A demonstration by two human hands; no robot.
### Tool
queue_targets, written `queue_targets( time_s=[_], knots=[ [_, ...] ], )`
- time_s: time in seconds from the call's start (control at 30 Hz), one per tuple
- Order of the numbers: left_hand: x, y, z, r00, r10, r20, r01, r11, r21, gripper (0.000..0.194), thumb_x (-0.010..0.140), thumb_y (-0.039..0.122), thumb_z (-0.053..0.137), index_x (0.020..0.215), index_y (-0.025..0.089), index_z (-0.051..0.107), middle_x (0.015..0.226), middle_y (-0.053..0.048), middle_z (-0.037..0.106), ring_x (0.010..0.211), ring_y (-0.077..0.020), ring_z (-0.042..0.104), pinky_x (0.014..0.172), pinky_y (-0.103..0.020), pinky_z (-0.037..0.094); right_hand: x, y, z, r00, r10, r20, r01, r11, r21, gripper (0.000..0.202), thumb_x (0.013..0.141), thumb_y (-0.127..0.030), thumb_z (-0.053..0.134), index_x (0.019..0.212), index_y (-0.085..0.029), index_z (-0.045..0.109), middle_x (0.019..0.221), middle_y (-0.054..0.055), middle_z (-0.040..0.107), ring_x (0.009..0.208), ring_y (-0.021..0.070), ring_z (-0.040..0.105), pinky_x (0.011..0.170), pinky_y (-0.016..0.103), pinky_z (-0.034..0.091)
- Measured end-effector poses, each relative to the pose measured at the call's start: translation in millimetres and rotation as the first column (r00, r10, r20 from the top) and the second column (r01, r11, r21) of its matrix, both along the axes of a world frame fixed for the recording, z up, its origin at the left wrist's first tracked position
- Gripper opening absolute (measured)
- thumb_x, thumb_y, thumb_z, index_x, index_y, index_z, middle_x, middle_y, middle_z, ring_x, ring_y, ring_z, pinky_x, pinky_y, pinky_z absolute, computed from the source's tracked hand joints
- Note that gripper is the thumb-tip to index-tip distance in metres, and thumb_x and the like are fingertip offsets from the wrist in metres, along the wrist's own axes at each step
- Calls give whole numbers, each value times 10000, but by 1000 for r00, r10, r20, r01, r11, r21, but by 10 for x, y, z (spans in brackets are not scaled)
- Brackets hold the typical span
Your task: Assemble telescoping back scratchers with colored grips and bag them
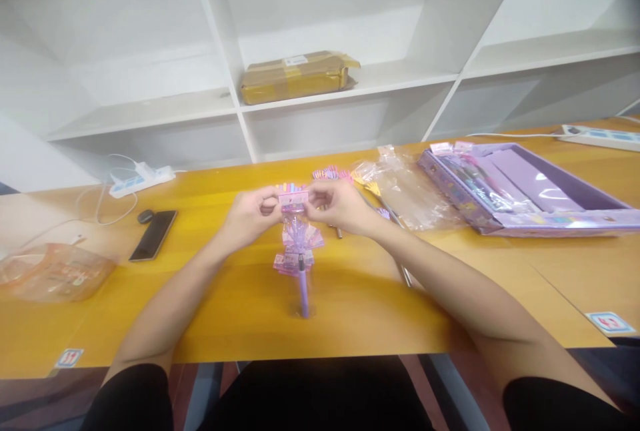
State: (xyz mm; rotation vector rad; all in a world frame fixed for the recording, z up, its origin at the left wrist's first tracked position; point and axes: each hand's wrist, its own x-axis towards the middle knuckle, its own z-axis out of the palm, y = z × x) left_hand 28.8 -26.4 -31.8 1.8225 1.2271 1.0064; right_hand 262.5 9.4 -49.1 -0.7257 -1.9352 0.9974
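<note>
Between both hands is a small pink card point(293, 201), apparently the header of a clear plastic bag. My left hand point(255, 211) pinches its left end, and my right hand point(335, 203) pinches the right end. Below the card, on the table, are more pink cards in clear wrap point(293, 261). Nearer to me is a purple handle point(303, 294) in a clear sleeve; whether it joins the held card is unclear. Beyond my right hand are several colourful hand-shaped heads point(327, 173). A yellow hand-shaped head point(373, 188) on a metal rod, like a back scratcher, sits by my right wrist.
On the right are clear plastic bags point(420, 198) and an open purple box point(560, 221) holding packaged items. A black phone point(154, 236), an orange plastic bag point(60, 272) and a power strip point(143, 181) are left. White shelves behind hold a taped carton point(295, 78).
</note>
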Motion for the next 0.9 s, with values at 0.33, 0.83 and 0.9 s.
queue_targets(
  time_s=[0.33,0.83,0.9],
  knots=[
    [-31,9,21,997,67,-44,-65,997,41,168,844,278,710,984,188,735,764,14,762,751,-170,757,696,-241,575,49,58,57,998,46,36,-43,996,-72,212,921,-399,705,970,-193,701,852,19,741,756,141,678,705,287,540],
    [-289,49,206,999,2,47,-2,1000,-1,330,991,395,627,1240,186,684,1104,-117,835,905,-229,822,819,-346,656,524,-343,-285,977,8,211,-2,1000,-28,253,941,-416,789,965,-198,662,940,36,760,878,184,702,829,334,529],
    [-306,59,222,999,24,26,-25,999,23,315,991,382,631,1229,184,688,1109,-120,835,903,-222,820,841,-348,655,925,-190,-69,964,-188,190,178,982,69,195,983,-377,734,1019,-201,656,978,50,764,925,194,710,880,362,523]
  ],
)
